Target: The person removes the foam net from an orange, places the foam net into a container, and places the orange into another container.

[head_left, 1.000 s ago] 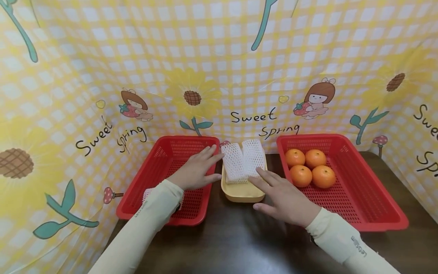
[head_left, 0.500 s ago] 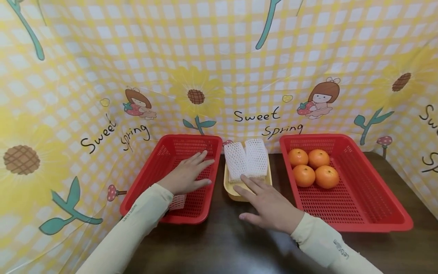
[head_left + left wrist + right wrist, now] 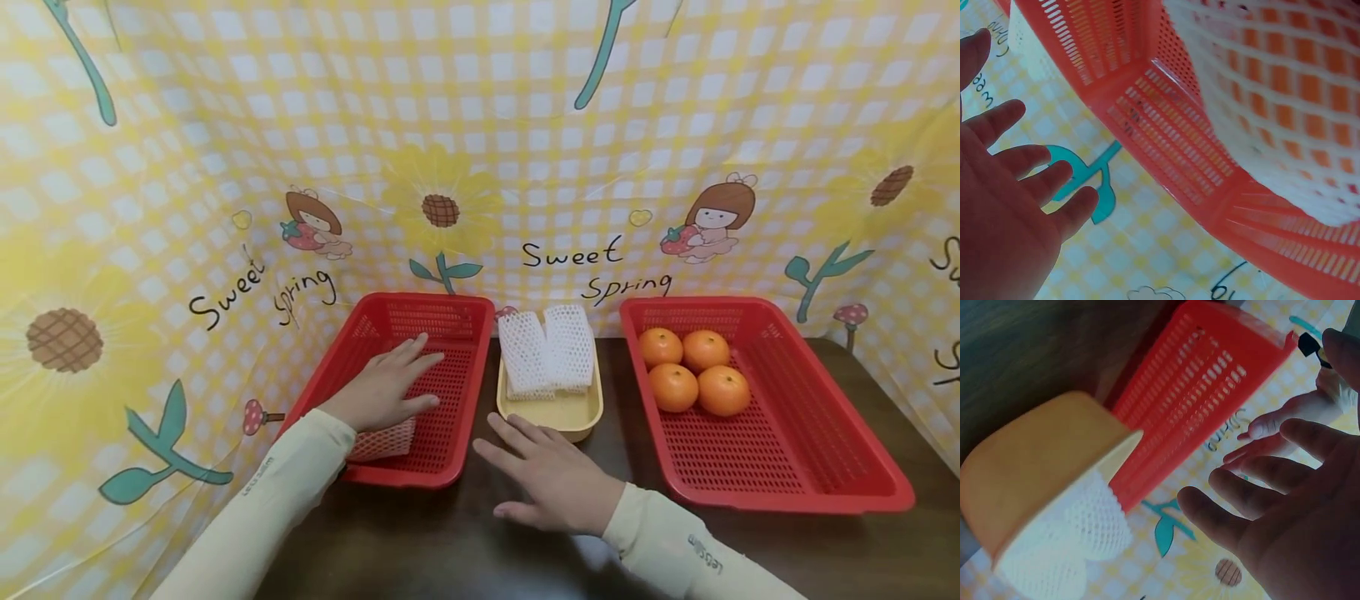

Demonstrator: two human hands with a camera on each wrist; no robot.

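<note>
My left hand (image 3: 386,387) hovers over the left red basket (image 3: 471,396), fingers spread and holding nothing. Partly hidden under that wrist, a foam fruit net (image 3: 386,442) lies in the basket; in the left wrist view this white net (image 3: 1285,94) looms close, orange-red showing through its mesh. My right hand (image 3: 551,479) is held palm down over the table, in front of the small yellow tray (image 3: 551,412), with loosely spread fingers and nothing in them. White foam nets (image 3: 525,354) lie side by side in the tray, toward its back.
A larger red basket (image 3: 817,442) stands on the right, with several oranges (image 3: 723,390) grouped at its back left. Behind everything hangs a yellow checked cloth (image 3: 480,100). The dark table (image 3: 405,542) extends in front of the containers.
Both hands have drifted left and toward the body, the right one away from the tray's nets. More of the net in the left basket shows. The view has shifted slightly.
</note>
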